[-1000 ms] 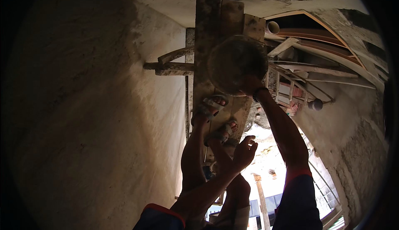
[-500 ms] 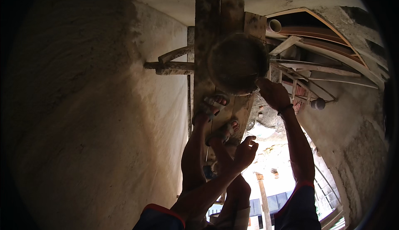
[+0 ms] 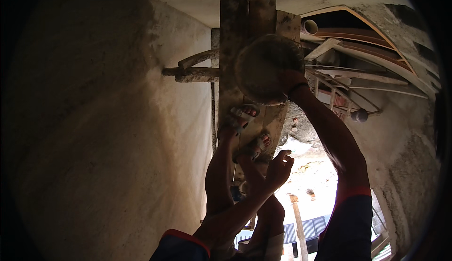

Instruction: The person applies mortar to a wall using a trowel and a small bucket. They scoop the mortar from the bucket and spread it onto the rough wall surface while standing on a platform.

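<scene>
My right hand reaches over the right rim and down into a wide, round, dark basin. Its fingers are lost in the shadow there, so what they hold, if anything, cannot be seen. The basin stands on wooden planks, just ahead of my sandalled feet. My left hand hovers above my right knee, away from the basin. Its fingers are loosely curled with a gap at the thumb, and nothing shows in them.
A plastered wall rises close on the left, with short wooden poles jutting between it and the planks. Along the right, a bright drop opens beside the planks. Beyond it are timber beams and a pale pipe end.
My right hand has moved left and slightly up, from the basin's right rim into the basin. My left hand has barely shifted.
</scene>
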`<action>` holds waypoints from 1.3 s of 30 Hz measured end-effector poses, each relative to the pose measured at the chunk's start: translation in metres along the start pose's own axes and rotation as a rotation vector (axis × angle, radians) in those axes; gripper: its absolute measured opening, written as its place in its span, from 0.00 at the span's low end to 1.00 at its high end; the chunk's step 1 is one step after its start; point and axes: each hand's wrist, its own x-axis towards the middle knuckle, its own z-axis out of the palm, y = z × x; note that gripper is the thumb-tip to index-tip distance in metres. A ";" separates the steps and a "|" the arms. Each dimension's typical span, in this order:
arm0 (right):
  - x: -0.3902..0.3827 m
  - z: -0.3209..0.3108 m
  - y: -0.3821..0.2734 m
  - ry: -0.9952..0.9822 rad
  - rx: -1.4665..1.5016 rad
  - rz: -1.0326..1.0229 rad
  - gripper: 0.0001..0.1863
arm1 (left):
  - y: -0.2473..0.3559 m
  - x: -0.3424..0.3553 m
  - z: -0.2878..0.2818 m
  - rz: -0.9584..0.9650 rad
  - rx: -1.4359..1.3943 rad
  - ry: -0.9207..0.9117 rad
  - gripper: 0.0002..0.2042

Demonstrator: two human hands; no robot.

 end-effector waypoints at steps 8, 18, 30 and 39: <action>-0.004 0.074 0.061 0.026 -0.022 -0.545 0.13 | -0.015 -0.001 0.017 0.055 -0.015 -0.041 0.17; -0.076 0.035 0.050 -0.159 1.132 0.177 0.18 | -0.009 0.000 0.005 -0.012 -0.016 -0.052 0.17; -0.019 -0.026 0.023 0.096 -0.077 0.110 0.17 | 0.029 -0.008 -0.020 -0.045 0.129 -0.029 0.16; 0.012 -0.009 0.013 -0.280 -0.059 -0.064 0.14 | -0.017 0.002 0.001 0.003 -0.015 0.028 0.16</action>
